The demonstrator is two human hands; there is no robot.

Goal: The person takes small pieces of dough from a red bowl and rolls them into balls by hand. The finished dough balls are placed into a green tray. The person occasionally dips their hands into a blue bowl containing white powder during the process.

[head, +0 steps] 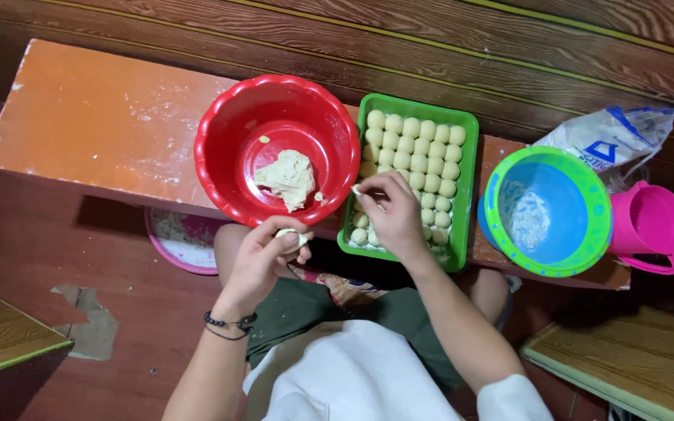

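A: Head view, looking straight down. Left hand (263, 261) low and left of centre, just below the red bowl's near rim, fingers curled shut around a pale lump of dough (293, 237) peeking out at the thumb.

B: And the right hand (394, 214)?

A: Centre of the frame, over the near left part of the green tray (468, 195). Thumb and forefinger pinched together on a small bit of dough (356, 189) at the tray's left edge; other fingers loosely bent.

B: Contents of the tray?

A: Rows of small round dough balls (419, 148), filling the far half and running down the right side; near-left ones partly hidden under the hand.

B: Left of the tray?

A: Red bowl (228, 125), upper centre, touching the tray's left side, with a ragged mass of dough (287, 178) on its bottom and a few crumbs beside it.

B: Underneath all that?

A: Orange bench (95, 117), stretching from the upper left across to the right, dusted with flour. Below its near edge, a pink-rimmed dish (175, 242), half hidden, on the floor.

B: Right side of the frame?

A: Blue bowl with a green rim (598, 234), some white flour inside, just beside the tray. Further right, a pink jug (653, 222), touching that bowl's rim. Behind both, a crumpled white and blue bag (610, 136).

B: Anything on the wrist?

A: Dark beaded bracelet (228, 323) on the left one, lower centre-left.
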